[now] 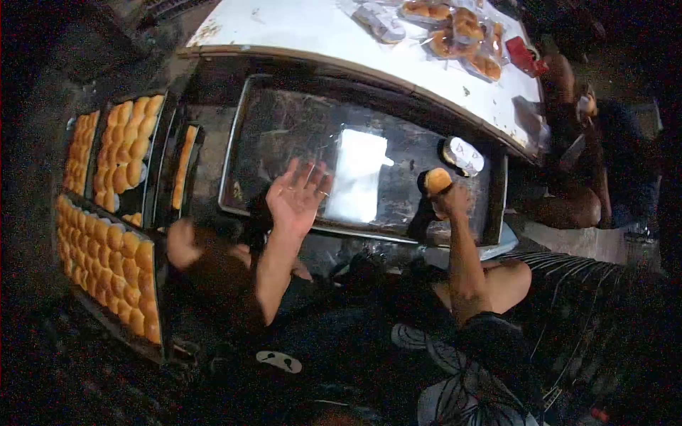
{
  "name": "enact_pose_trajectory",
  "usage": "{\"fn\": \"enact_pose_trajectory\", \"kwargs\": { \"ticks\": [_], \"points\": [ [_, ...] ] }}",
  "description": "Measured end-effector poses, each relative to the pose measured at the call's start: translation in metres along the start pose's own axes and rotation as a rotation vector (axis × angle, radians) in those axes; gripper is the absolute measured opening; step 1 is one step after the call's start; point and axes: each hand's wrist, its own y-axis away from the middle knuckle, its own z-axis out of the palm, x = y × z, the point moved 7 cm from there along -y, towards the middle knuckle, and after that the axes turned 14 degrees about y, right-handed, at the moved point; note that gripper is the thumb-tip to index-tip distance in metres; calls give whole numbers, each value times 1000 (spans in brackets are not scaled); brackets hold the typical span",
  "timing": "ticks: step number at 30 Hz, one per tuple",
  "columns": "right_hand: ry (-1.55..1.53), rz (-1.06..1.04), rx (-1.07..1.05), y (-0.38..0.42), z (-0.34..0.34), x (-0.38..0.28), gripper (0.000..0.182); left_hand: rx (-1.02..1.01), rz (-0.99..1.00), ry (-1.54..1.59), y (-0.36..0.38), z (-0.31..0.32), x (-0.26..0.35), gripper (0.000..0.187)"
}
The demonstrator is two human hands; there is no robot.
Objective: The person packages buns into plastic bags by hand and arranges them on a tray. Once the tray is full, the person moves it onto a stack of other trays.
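Note:
Over the near left part of a dark metal tray (284, 121), my left hand (300, 195) is raised palm up with its fingers spread and nothing in it. At the tray's right side my right hand (452, 201) grips a small golden bun (437, 180). Just beyond that hand, a white-wrapped item with dark markings (465, 155) lies in the tray's right corner. A bright reflection covers the tray's middle.
Trays of golden buns (110, 263) stand at the left. Wrapped breads (458, 35) lie on the white table (298, 25) beyond the tray, near a red packet (524, 57). Another person (568, 206) sits at the right, hands near the table.

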Motion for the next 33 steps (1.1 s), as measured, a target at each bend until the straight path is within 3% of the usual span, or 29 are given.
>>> {"fn": "enact_pose_trajectory", "kwargs": {
  "ticks": [1, 3, 4, 5, 6, 7, 8, 9, 11, 13, 15, 18, 20, 23, 25, 27, 29, 31, 33],
  "points": [
    [-2, -15, -12, 9, 13, -11, 55, -29, 0, 28, 1, 2, 1, 27],
    [-638, -322, 112, 21, 19, -50, 48, -34, 7, 53, 1, 1, 5, 28],
    [-1050, -358, -21, 52, -41, -83, 45, -39, -5, 84, 3, 2, 5, 28],
    [-1211, -301, -69, 79, -83, -108, 43, -53, -20, 115, 2, 5, 4, 29],
    [-1218, -343, 15, 98, -104, -126, 46, -51, -14, 109, 1, 5, 6, 29],
    [-1257, -415, -30, 126, -142, -142, 47, -44, 13, 127, 0, 2, 8, 30],
    [-1405, -596, -21, 150, -173, -160, 48, -36, 35, 144, -1, 1, 10, 32],
    [-1054, -771, -12, 167, -208, -171, 52, -34, 25, 138, 0, 1, 8, 32],
    [-800, -650, -51, 168, -224, -182, 52, -115, 55, -1, 7, 7, 1, 40],
    [-828, -612, -68, 169, -222, -181, 50, -217, 22, 56, 8, 11, -7, 50],
    [-915, -612, -187, 178, -217, -186, 49, -215, 113, -187, 10, 14, -5, 52],
    [-780, -654, -199, 185, -209, -193, 49, -250, 171, -337, 20, 15, -10, 68],
    [-980, -370, -358, 167, -191, -186, 50, -297, 228, -417, 18, 9, -9, 86],
    [-1057, -357, -189, 172, -197, -193, 48, -421, 302, -560, 28, 30, -8, 82],
    [-1044, -455, -379, 190, -192, -201, 44, -564, 157, -389, 37, 42, -12, 76],
    [-1075, -420, -280, 187, -195, -197, 48, -535, 79, -457, 39, 38, -23, 77],
    [-1027, -346, -262, 173, -195, -194, 52, -274, 197, -620, 41, 24, -27, 78],
    [-981, -289, -234, 168, -197, -192, 56, -369, 172, -574, 38, 15, -33, 82],
    [-1147, -202, -129, 170, -198, -186, 63, -444, 190, -668, 41, 13, -36, 82]
  ]
}}
